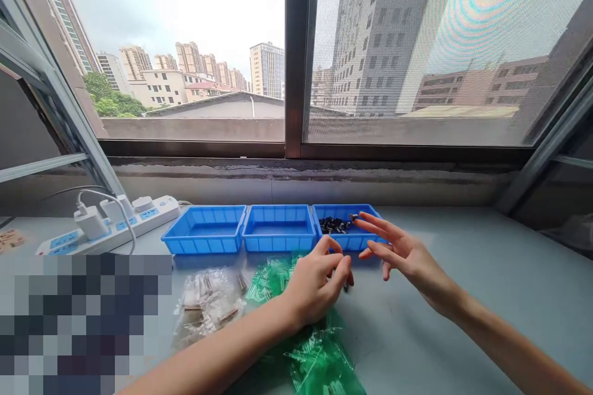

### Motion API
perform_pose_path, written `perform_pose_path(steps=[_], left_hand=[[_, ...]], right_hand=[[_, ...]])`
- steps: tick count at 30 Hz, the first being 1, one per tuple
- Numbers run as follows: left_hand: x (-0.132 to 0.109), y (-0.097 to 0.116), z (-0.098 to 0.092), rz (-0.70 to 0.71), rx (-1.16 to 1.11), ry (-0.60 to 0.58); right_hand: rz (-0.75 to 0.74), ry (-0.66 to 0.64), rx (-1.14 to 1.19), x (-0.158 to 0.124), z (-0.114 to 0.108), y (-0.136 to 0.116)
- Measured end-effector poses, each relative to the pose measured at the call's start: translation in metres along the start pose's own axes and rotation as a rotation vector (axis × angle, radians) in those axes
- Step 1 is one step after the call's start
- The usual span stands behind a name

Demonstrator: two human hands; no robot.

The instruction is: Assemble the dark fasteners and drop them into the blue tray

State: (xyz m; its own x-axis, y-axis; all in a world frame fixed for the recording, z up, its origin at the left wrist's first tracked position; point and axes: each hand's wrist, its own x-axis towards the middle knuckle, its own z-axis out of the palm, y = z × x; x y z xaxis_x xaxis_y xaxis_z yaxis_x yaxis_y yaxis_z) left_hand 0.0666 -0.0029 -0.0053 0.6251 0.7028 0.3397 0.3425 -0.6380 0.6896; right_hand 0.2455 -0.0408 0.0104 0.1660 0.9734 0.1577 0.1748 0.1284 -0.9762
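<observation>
My left hand (317, 281) is curled closed above the green plastic packets (324, 361), its thumb and fingers pinched together. A small dark piece (346, 287) shows just under its fingertips; its kind is too small to make out. My right hand (405, 256) has its fingers stretched out and apart, at the front edge of the right blue bin (370, 210). Another small dark piece (354, 217) is at the tip of its forefinger, over the bin; I cannot tell whether it touches. Inside that bin lies a pile of small black parts (334, 224).
A middle blue bin (279, 244) and a left blue bin (204, 246) stand in the same row. Clear bags of metal pieces (208, 302) lie left of the green packets. A white power strip (162, 207) with plugged chargers is at the left, below the window (194, 129).
</observation>
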Motion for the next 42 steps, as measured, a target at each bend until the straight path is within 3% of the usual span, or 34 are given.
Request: perform_pose_path(steps=[3, 7, 10, 13, 17, 24, 42], left_hand=[[0.000, 0.000, 0.000, 0.004, -0.001, 0.006], [0.001, 0.000, 0.000, 0.017, -0.025, 0.005], [0.000, 0.001, 0.000, 0.022, -0.032, 0.000], [0.000, 0.002, 0.000, 0.012, -0.014, -0.004], [-0.001, 0.001, 0.001, 0.013, -0.018, -0.001], [-0.001, -0.001, 0.001, 0.030, -0.013, 0.014], [-0.002, 0.000, 0.001, 0.027, -0.013, 0.031]], right_hand=[[-0.030, -0.081, -0.087, -0.004, 0.000, -0.007], [-0.168, -0.095, -0.442, -0.009, 0.000, -0.001], [-0.312, -0.191, -0.665, -0.012, 0.002, 0.006], [-0.353, -0.287, -0.771, -0.014, 0.006, 0.012], [-0.407, -0.337, -0.795, -0.016, 0.008, 0.020], [-0.434, -0.318, -0.837, -0.016, 0.009, 0.029], [-0.398, -0.274, -0.836, -0.018, 0.013, 0.025]])
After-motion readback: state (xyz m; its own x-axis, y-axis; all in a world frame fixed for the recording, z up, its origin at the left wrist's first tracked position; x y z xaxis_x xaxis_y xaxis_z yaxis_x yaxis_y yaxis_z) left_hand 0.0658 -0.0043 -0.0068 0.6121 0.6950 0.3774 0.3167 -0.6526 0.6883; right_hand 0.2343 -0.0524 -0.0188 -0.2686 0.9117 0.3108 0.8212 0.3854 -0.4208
